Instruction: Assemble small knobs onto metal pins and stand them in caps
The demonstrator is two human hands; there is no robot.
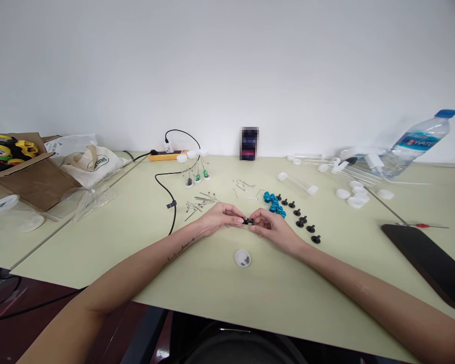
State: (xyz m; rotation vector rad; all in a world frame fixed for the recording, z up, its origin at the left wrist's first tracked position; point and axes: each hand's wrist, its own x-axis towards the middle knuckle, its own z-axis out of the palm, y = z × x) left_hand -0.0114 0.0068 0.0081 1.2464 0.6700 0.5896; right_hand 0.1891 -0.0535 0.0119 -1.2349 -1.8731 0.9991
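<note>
My left hand (220, 216) and my right hand (270, 226) meet over the pale green table (197, 275), fingertips pinched together on a small black knob-like part (248, 221). Just right of my hands lie several loose black knobs (305, 225) and a cluster of blue knobs (275, 202). A small white cap (243, 259) with dark bits inside lies on the table in front of my hands. Thin metal pins (200, 201) are scattered behind my left hand.
A black cable (169, 194) runs from an orange power strip (167, 154). A cardboard box with toys (20, 169) and a cloth bag (94, 164) sit far left. White caps (354, 197), clear tubes and a tilted water bottle (417, 144) sit right; a dark flat board (432, 263) lies near the right edge.
</note>
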